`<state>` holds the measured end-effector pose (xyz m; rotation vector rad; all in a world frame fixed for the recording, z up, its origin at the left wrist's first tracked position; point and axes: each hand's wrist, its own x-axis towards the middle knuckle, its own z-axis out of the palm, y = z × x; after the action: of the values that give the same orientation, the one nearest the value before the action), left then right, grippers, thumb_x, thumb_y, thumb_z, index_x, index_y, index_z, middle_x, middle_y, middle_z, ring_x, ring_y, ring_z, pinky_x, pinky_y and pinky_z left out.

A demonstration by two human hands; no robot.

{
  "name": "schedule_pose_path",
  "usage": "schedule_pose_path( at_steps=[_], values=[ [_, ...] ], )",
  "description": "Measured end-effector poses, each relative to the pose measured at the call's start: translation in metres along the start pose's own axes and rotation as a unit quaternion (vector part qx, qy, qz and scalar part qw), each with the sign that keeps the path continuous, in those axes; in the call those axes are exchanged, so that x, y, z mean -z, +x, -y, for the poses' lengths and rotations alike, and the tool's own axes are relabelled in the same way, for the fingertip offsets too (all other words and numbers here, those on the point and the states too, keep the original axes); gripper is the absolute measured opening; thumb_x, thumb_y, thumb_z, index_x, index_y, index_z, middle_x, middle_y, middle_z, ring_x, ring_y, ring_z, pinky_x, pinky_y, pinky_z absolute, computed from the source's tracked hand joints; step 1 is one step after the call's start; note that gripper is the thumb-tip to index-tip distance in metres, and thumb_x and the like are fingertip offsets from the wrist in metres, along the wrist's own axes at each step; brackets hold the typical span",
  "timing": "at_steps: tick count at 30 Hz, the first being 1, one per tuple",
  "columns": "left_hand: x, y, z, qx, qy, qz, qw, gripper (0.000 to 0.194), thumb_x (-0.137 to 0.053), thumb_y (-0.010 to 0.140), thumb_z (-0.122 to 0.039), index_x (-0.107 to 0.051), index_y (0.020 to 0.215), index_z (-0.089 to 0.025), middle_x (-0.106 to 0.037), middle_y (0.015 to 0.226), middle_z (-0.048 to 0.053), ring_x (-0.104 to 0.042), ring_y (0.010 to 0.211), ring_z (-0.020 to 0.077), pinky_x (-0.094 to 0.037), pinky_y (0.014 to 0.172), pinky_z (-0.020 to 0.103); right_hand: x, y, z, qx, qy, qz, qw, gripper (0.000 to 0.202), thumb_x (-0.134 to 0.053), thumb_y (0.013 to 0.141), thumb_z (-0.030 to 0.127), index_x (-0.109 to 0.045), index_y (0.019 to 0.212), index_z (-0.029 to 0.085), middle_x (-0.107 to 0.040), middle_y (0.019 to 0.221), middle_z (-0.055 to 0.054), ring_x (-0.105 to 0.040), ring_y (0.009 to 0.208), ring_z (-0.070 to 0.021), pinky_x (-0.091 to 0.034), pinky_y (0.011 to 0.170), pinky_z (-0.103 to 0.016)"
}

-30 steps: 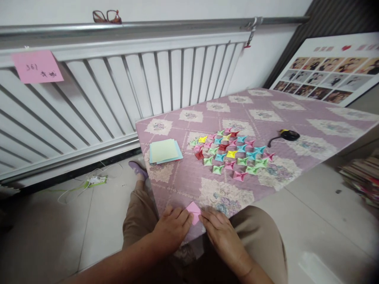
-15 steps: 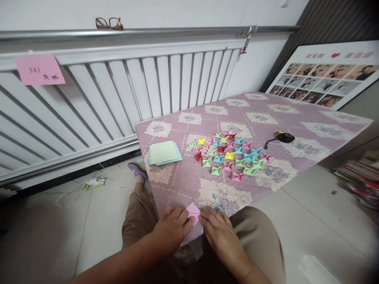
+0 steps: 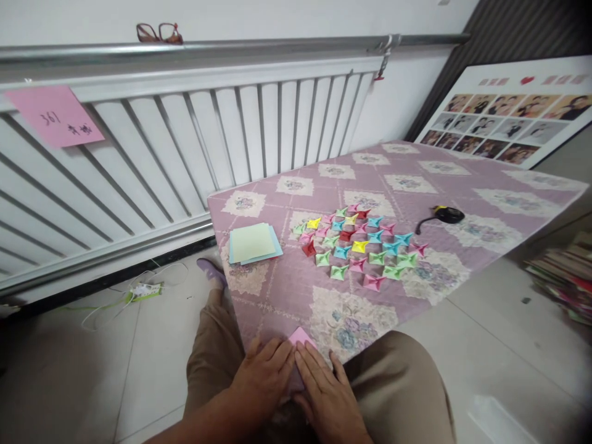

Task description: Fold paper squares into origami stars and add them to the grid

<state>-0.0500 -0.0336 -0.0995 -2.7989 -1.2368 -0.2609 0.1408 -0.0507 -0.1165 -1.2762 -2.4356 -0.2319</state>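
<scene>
A piece of pink paper (image 3: 300, 335) lies at the near corner of a worktop (image 3: 289, 287), directly in front of the person wearing the camera. Only one pointed corner of the paper shows, aimed away from the person; fingers cover the rest. The left hand (image 3: 264, 375) rests on the paper's left side, fingers close together and bent over it; whether its grip pinches the paper or only presses on it, I cannot tell. The right hand (image 3: 325, 385) lies over the paper's right side with its grip spread: the middle fingers are side by side, extended on the sheet, while the thumb and an outer finger stand apart. The two hands' fingertips meet or nearly meet.

The worktop has a mauve cover with cream floral diamonds. Beyond the hands, to the left, sits a stack of paper sheets (image 3: 253, 242), pale yellow-green on top, light blue below, with a red edge peeking out. Right of it are rows of small folded paper shapes (image 3: 359, 246) in pink, green, blue, yellow and red. Farther right lies a black object (image 3: 449, 214) with a short curved tail.

Behind the worktop stands a white radiator (image 3: 259, 126), with eyeglasses (image 3: 160, 33) on the pipe (image 3: 259, 48) above it and a pink note (image 3: 55, 116) reading "361" at left.
</scene>
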Motion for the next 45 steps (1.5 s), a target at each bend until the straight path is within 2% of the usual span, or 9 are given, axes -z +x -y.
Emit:
schedule_pose_path(
  at_steps=[7, 16, 19, 22, 25, 32, 38, 42, 45],
  values=[
    [-0.002, 0.000, -0.003, 0.014, 0.025, 0.013, 1.000, 0.040, -0.045, 0.094, -0.035, -0.048, 0.131, -0.021, -0.055, 0.126, 0.007, -0.045, 0.116, 0.0226, -0.032, 0.095, 0.038, 0.003, 0.000, -0.002, 0.002, 0.011, 0.009, 1.000, 0.043, -0.048, 0.084, 0.022, -0.052, 0.127, 0.019, -0.059, 0.129, -0.001, -0.043, 0.122, -0.0172, 0.002, 0.111, -0.039],
    [-0.001, 0.002, -0.007, 0.036, 0.009, -0.060, 0.997, 0.037, -0.029, 0.100, -0.033, -0.057, 0.121, -0.021, -0.061, 0.119, 0.005, -0.046, 0.113, 0.0199, -0.026, 0.097, 0.038, -0.004, -0.006, -0.003, -0.011, 0.004, -0.005, 1.000, 0.043, -0.048, 0.082, 0.023, -0.055, 0.124, 0.020, -0.060, 0.127, -0.001, -0.037, 0.126, -0.0176, -0.004, 0.111, -0.039],
    [-0.004, 0.002, -0.006, 0.041, 0.001, -0.079, 0.996, 0.038, -0.027, 0.100, -0.033, -0.058, 0.120, -0.021, -0.062, 0.117, 0.005, -0.048, 0.111, 0.0195, -0.025, 0.098, 0.037, -0.007, -0.010, -0.002, -0.046, 0.013, -0.013, 0.999, 0.042, -0.047, 0.081, 0.021, -0.057, 0.122, 0.022, -0.060, 0.127, 0.000, -0.035, 0.129, -0.0165, -0.005, 0.111, -0.039],
    [-0.005, 0.003, -0.004, 0.030, -0.002, -0.078, 0.996, 0.038, -0.029, 0.099, -0.034, -0.057, 0.120, -0.020, -0.062, 0.117, 0.005, -0.048, 0.110, 0.0202, -0.025, 0.099, 0.037, -0.008, -0.011, -0.003, -0.062, 0.014, -0.016, 0.998, 0.045, -0.046, 0.078, 0.017, -0.057, 0.121, 0.022, -0.061, 0.126, 0.001, -0.032, 0.131, -0.0157, -0.006, 0.111, -0.039],
    [-0.004, 0.004, -0.002, 0.020, -0.001, -0.062, 0.998, 0.036, -0.033, 0.098, -0.034, -0.055, 0.123, -0.020, -0.061, 0.119, 0.005, -0.048, 0.111, 0.0199, -0.026, 0.098, 0.036, -0.006, -0.010, -0.005, -0.036, -0.008, -0.011, 0.999, 0.048, -0.045, 0.076, 0.014, -0.057, 0.122, 0.022, -0.061, 0.127, 0.001, -0.030, 0.133, -0.0169, -0.008, 0.111, -0.038],
    [0.000, 0.000, -0.005, 0.044, -0.001, -0.062, 0.997, 0.037, -0.032, 0.097, -0.026, -0.056, 0.123, -0.017, -0.061, 0.120, 0.006, -0.048, 0.111, 0.0212, -0.029, 0.095, 0.037, -0.009, -0.019, -0.003, -0.040, -0.046, 0.007, 0.998, 0.052, -0.046, 0.076, 0.013, -0.052, 0.127, 0.020, -0.059, 0.129, -0.003, -0.045, 0.123, -0.0214, -0.019, 0.105, -0.040],
    [-0.006, -0.003, -0.008, 0.068, -0.006, -0.054, 0.996, 0.035, -0.038, 0.093, -0.024, -0.054, 0.123, -0.016, -0.060, 0.120, 0.009, -0.048, 0.111, 0.0243, -0.031, 0.094, 0.040, -0.013, -0.023, -0.001, -0.094, -0.050, 0.002, 0.994, 0.051, -0.048, 0.077, 0.013, -0.051, 0.127, 0.021, -0.062, 0.124, -0.006, -0.051, 0.115, -0.0263, -0.021, 0.102, -0.047],
    [-0.009, -0.001, -0.008, 0.086, -0.024, -0.031, 0.996, 0.032, -0.045, 0.092, -0.025, -0.054, 0.122, -0.019, -0.060, 0.119, 0.008, -0.050, 0.109, 0.0236, -0.033, 0.092, 0.039, -0.001, -0.016, -0.007, -0.099, -0.029, 0.009, 0.995, 0.045, -0.053, 0.080, 0.025, -0.052, 0.124, 0.024, -0.064, 0.120, -0.007, -0.054, 0.109, -0.0284, -0.022, 0.098, -0.051],
    [-0.008, 0.004, -0.004, 0.106, -0.052, -0.017, 0.993, 0.028, -0.050, 0.090, -0.023, -0.056, 0.117, -0.022, -0.061, 0.113, 0.005, -0.052, 0.104, 0.0218, -0.037, 0.088, 0.037, 0.012, -0.004, -0.012, -0.100, -0.004, 0.039, 0.994, 0.043, -0.057, 0.082, 0.034, -0.052, 0.124, 0.027, -0.065, 0.117, -0.006, -0.054, 0.108, -0.0274, -0.025, 0.095, -0.048]
  ],
)
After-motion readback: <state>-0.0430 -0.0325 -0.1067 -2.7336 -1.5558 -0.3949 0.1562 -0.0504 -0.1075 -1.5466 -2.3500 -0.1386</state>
